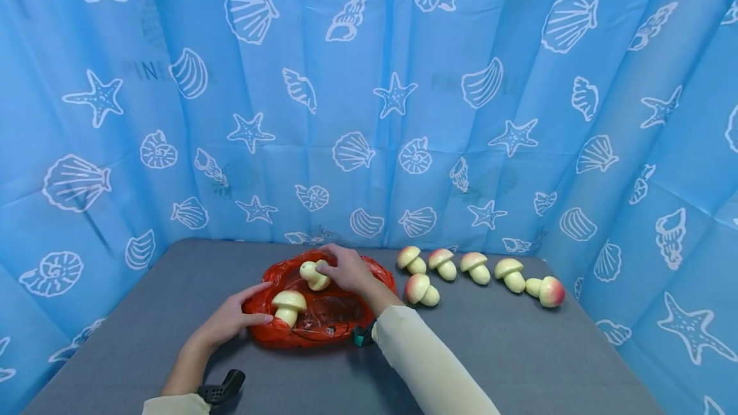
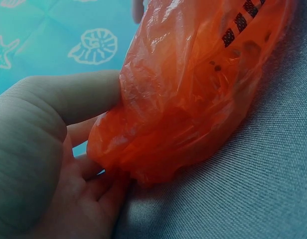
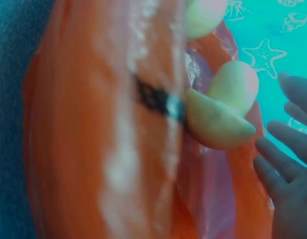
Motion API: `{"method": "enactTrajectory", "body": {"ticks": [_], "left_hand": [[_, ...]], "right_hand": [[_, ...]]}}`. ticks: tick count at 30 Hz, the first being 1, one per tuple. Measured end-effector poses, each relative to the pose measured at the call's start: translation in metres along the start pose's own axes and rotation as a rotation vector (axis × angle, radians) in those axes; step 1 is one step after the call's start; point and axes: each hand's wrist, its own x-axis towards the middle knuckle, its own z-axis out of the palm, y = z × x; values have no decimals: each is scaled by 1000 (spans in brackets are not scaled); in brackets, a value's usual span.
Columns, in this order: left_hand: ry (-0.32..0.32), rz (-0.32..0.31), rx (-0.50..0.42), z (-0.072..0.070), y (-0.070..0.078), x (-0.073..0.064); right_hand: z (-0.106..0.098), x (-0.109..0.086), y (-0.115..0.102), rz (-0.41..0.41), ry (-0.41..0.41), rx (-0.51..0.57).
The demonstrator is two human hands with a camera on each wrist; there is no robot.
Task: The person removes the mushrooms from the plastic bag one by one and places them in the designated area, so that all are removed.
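A red plastic bag (image 1: 323, 337) lies on the table with its mouth spread wide. Inside it at the left stands a toy mushroom (image 1: 286, 307), cap up. A second toy mushroom (image 1: 314, 276) lies tipped over near the bag's far side. My left hand (image 1: 227, 320) holds the bag's left side, thumb on the near side and fingers round the far side. The left wrist view shows the thumb (image 2: 88, 94) against the plastic. My right hand (image 1: 348, 271) reaches over the bag beside the tipped mushroom. Its fingers (image 3: 288, 139) are extended and spread, apart from that mushroom in the right wrist view.
Several more toy mushrooms lie right of the bag, most in a row (image 1: 475, 268) along the table's back edge. One mushroom (image 1: 421, 290) lies in front of the row's left end. Behind the grey table (image 1: 519, 357) hangs a blue shell-print curtain (image 1: 369, 114).
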Motion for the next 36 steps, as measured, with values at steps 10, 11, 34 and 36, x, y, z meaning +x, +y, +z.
{"method": "enactTrajectory", "body": {"ticks": [10,11,34,36], "left_hand": [[-14,12,8,1,2,2],[-15,12,6,1,3,2],[-11,5,26,0,4,-2],[-9,2,28,0,3,-2]], "right_hand": [[10,0,0,-7,-123,-71],[9,-1,0,-3,-133,-71],[2,-12,-3,-6,-169,-243],[0,-14,-4,-17,-164,-256]]}}
